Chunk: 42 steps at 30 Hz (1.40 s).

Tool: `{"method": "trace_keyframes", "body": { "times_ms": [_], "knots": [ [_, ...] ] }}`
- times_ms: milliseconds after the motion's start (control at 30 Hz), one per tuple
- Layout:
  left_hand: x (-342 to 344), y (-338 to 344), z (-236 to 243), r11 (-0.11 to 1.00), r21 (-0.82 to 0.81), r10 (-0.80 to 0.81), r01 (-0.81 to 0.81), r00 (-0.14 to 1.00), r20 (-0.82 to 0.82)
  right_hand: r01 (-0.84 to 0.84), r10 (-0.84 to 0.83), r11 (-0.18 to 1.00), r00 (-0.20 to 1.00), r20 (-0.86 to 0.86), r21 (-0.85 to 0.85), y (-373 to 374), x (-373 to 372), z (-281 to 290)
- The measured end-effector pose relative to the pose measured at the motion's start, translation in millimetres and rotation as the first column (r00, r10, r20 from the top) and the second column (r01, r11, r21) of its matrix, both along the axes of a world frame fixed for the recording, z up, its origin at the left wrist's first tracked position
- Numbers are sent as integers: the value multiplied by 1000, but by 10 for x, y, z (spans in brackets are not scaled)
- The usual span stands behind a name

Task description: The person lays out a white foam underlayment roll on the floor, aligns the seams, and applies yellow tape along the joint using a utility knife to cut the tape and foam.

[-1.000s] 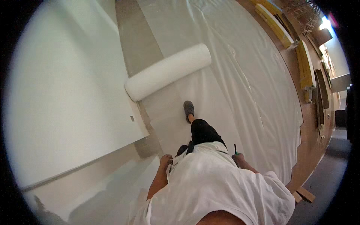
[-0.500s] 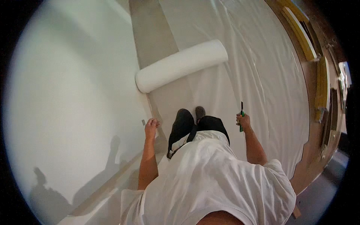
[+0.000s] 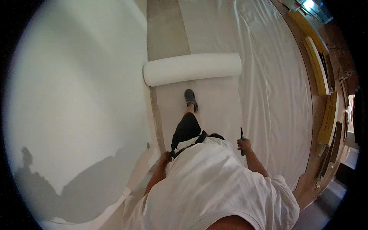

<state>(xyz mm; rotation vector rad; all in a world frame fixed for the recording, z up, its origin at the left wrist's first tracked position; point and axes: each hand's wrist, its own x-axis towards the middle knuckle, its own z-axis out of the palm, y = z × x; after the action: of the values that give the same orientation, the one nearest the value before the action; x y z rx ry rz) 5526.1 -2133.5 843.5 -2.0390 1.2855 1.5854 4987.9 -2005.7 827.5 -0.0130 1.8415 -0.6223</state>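
Note:
In my right hand (image 3: 243,145), out to the right of my body, is a slim black-and-green tool (image 3: 242,133) that looks like a utility knife. Its dark end points forward. My left hand (image 3: 166,156) hangs by my left hip, close to my dark shorts; its fingers are too dark and small to make out. Ahead of my feet a thick white roll (image 3: 193,68) lies across the floor, its left end close to the wall. From it a pale sheet (image 3: 218,99) runs back under my dark shoe (image 3: 190,96). Neither hand touches the roll.
A white wall (image 3: 84,96) rises on the left, with a small grey plate (image 3: 148,145) low on it. Wrinkled clear plastic sheeting (image 3: 276,96) covers the floor at right. Beyond its edge lie yellow-sided boards (image 3: 329,119). A bare grey floor strip (image 3: 165,30) shows past the roll.
My left hand has dropped back from beside the wall to my hip. One foot has stepped forward toward the roll. The right hand keeps the tool, now nearer my body; the view has turned slightly.

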Motion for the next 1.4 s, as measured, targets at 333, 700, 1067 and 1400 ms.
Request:
{"method": "trace_keyframes", "body": {
  "times_ms": [333,700,1067,1400],
  "knots": [
    [301,-2577,-219,956,-14,277,-293,915,-293,30,-51,979,994,-101,-200,-2042,80,724],
    [-685,-6048,986,838,-438,120,-325,894,-432,406,-393,906,912,117,-120,-2894,-155,88],
    [-1062,-5577,-38,926,-237,-322,295,943,-81,138,-147,987,982,116,85,-4056,-639,-146],
    [-1030,-6089,-159,960,-265,54,-91,988,-145,112,-139,943,988,-67,-313,-6994,-2074,160]
  ]
}}
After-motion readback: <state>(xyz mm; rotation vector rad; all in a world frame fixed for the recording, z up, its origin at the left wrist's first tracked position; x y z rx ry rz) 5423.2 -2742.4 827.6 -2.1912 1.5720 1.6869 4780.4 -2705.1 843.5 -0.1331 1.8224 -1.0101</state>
